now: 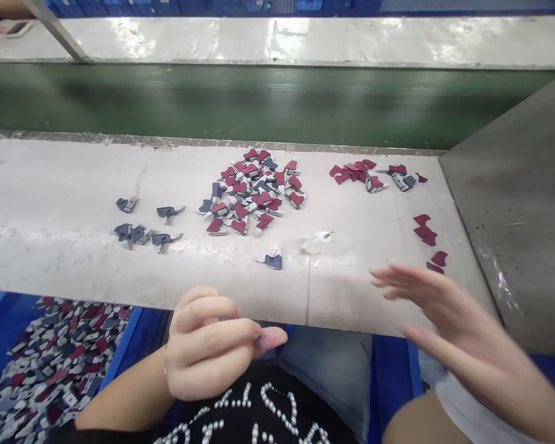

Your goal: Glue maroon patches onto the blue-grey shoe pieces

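Note:
My left hand is curled into a loose fist at the near edge of the white worktable, and nothing shows in it. My right hand hovers flat with fingers spread over the table's right front, blurred, holding nothing. A pile of small red, grey and blue pieces lies at the table's middle. A single blue-grey piece lies closest to my left hand. Loose red pieces lie just beyond my right hand.
Several blue-grey pieces lie to the left of the pile, and a second red cluster at the back right. A blue bin full of pieces sits below left. A green conveyor belt runs behind; a grey panel rises at right.

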